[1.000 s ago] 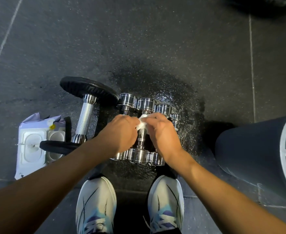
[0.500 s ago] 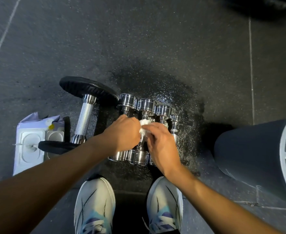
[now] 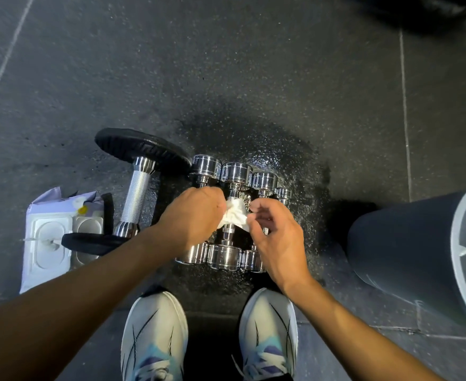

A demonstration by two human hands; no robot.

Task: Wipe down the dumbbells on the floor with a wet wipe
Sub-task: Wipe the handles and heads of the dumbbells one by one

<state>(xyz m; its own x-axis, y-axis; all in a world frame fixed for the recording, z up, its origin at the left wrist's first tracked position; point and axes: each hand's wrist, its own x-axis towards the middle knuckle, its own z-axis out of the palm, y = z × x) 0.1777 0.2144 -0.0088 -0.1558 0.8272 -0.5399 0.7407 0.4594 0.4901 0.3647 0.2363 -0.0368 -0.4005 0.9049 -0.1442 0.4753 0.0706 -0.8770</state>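
The left hand (image 3: pixel 192 215) is curling knuckles-up over the row of chrome dumbbells (image 3: pixel 236 173), and its fingers are gripping the left side of the wet wipe (image 3: pixel 234 215). The wipe is sitting bunched on the handle of the second dumbbell from the left, about midway along the bar. The right hand (image 3: pixel 277 237) is hanging just beside it with fingers half curled and spread. Its fingertips (image 3: pixel 254 207) are touching the wipe's right edge, but I cannot tell whether they are pinching it or only brushing it.

Four chrome dumbbells are lying side by side on the dark floor (image 3: pixel 254 64), heads touching, inside a wet, glistening patch (image 3: pixel 289 163). A larger dumbbell with black plates (image 3: pixel 137 193) is lying just to their left, its far plate resting against the first chrome head.

A pack of wipes (image 3: pixel 49 237) is lying flat on the floor to the left of the large dumbbell, its near corner tucked under the closer black plate. Its white lid is facing up, with a wisp of white poking out at it.

A grey bin (image 3: pixel 405 248) is standing on the floor to the right, well apart from the dumbbells. Only a sliver of its pale inside is showing, so its contents cannot be made out.

Two white shoes (image 3: pixel 155 334) are standing just below the dumbbells.
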